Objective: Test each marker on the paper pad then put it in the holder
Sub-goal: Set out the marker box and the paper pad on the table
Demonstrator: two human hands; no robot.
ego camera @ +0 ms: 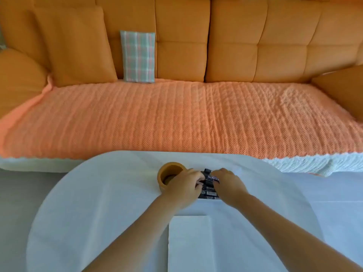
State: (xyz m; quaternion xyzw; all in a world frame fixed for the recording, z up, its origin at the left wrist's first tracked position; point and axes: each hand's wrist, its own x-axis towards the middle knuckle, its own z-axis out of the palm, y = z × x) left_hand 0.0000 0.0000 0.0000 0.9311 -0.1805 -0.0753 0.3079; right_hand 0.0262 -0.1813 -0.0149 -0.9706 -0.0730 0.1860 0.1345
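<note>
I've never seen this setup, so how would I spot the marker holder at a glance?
Find the white oval table in front of the orange sofa. Near its far edge, just beside the person's left hand, stands the holder. It is the only round, open-topped orange cup; the marker pack next to it is flat and black.

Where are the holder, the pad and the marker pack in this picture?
holder (172, 169): head view, inner back wall.
pad (188, 244): head view, middle of the top sheet.
marker pack (209, 192): head view, black printed lower part.
</note>
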